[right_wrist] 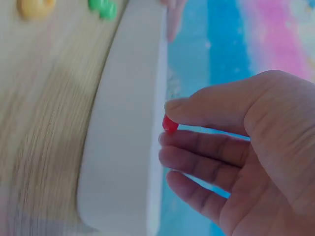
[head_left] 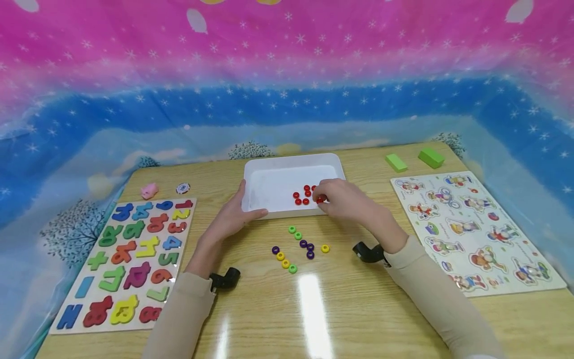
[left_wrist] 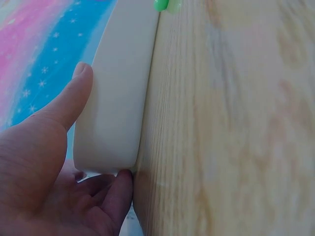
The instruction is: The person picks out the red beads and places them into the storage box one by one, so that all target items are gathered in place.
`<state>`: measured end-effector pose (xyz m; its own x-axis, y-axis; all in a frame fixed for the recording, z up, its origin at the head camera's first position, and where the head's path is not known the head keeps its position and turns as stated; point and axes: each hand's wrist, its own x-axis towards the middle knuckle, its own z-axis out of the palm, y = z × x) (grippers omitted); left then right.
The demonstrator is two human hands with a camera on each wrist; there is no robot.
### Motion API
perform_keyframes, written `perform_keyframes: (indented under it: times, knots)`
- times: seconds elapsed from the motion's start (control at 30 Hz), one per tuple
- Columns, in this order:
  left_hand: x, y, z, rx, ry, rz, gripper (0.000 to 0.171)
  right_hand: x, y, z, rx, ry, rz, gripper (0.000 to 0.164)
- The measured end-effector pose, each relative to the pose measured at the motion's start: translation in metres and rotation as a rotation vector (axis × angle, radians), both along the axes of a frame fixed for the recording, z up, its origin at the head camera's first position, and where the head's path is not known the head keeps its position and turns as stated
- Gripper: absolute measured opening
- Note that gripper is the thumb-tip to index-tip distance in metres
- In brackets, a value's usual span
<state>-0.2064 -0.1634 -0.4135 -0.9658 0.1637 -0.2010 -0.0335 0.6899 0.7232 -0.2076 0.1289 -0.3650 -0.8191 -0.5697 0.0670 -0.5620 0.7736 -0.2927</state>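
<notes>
A white tray (head_left: 273, 182) stands at the middle back of the table, with several red rings (head_left: 296, 195) in its front right part. My left hand (head_left: 230, 215) grips the tray's front left corner, thumb along the front wall and fingers round the side. Over the front right of the tray, my right hand (head_left: 345, 199) pinches a small red ring (right_wrist: 170, 124) between thumb and forefinger, level with the rim in the right wrist view. In front of the tray lie loose green rings (head_left: 292, 229), purple rings (head_left: 303, 244) and yellow rings (head_left: 325, 249).
On the left lies a number puzzle board (head_left: 154, 262), with a pink pig figure (head_left: 149, 190) and a poker chip (head_left: 183, 188) behind it. A picture puzzle board (head_left: 432, 181) lies on the right, below two green blocks (head_left: 431, 158). A patterned curtain (head_left: 287, 107) hangs behind the table.
</notes>
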Motion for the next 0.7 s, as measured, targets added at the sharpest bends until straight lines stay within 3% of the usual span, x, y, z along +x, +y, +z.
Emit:
perform_keyframes:
  times: [0.1, 0.33, 0.7]
  knots:
    - [0.0, 0.0, 0.0, -0.003, 0.001, -0.005, 0.11, -0.014, 0.002, -0.008, -0.001, -0.065, -0.041, 0.017]
    - [0.003, 0.002, 0.0, 0.007, 0.0, -0.001, 0.11, -0.038, 0.003, -0.019, -0.057, -0.191, -0.032, 0.016]
    - [0.003, 0.006, 0.002, 0.019, 0.004, -0.01, 0.111, -0.038, 0.005, -0.018, -0.023, -0.151, -0.088, 0.024]
